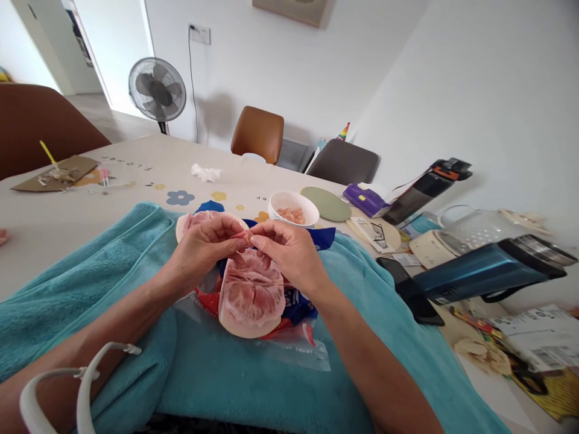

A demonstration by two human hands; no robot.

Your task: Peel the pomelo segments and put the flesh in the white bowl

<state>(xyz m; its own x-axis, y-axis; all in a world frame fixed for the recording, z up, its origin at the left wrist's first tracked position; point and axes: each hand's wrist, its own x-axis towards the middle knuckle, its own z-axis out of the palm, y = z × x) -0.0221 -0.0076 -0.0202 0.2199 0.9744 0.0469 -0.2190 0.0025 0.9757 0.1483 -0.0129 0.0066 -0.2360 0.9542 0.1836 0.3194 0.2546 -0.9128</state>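
Between my fingertips I pinch a small piece of pink pomelo flesh (246, 235). My left hand (208, 241) grips it from the left and my right hand (286, 248) from the right, both with fingers closed. Just below them a cut pomelo half (253, 301) lies with its pink cut face up. Another pomelo part (187, 223) sits behind my left hand, partly hidden by it. Under the fruit is a clear, red and blue plastic bag (316, 355), spread over a teal blanket (226, 386). Beyond my right hand stands a white bowl (306, 202) with pink fruit pieces inside.
Right of the bowl are a green oval mat (326, 204), a purple pack (365, 199), glasses (379, 235), a phone (411, 292) and two bottles, one blue (488, 268). A crumpled tissue (205, 173) lies on the table's far side. Another person's fingers (2, 236) show at the left edge.
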